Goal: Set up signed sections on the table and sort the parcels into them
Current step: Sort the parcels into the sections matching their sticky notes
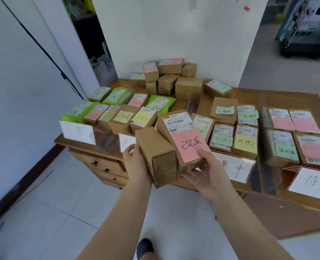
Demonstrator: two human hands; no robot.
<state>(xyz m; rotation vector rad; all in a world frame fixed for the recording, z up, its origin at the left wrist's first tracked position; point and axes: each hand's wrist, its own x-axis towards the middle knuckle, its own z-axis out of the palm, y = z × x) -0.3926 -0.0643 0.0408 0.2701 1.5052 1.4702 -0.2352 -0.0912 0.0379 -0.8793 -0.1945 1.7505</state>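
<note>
My left hand (134, 162) gripping plain brown cardboard box (155, 156), long axis tilted away toward the wooden table (279, 96), my right hand (206, 171) holding pink-noted brown parcel (183, 136) just beside, label up, above table's near edge

Both forearms bare, no sleeves, watch or rings visible on left hand (136, 164) or right hand (208, 172). One dark rounded shoe toe (145, 247) at bottom edge.
</note>
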